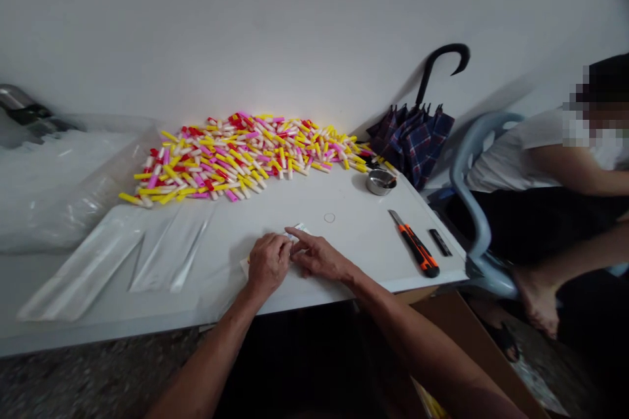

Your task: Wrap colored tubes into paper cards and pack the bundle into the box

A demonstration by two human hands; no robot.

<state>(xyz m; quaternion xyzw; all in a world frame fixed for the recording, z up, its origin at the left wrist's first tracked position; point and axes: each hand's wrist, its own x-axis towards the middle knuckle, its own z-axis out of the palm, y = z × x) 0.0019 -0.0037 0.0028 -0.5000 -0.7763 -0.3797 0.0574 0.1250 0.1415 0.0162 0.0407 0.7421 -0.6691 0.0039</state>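
Left hand (pixel 268 265), fingers together, curled over small paper packet (pixel 297 231) near desk (pixel 122 328) front edge; grip hidden. Right hand (pixel 319 256), index extended onto packet, apparently steadying it. Plastic tubes (pixel 236 157) heaped along back edge; knife (pixel 417 249) right.

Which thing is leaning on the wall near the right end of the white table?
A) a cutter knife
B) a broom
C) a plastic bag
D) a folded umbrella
D. The folded umbrella stands against the white wall, with its black hooked handle at the top, beside the right end of the white table.
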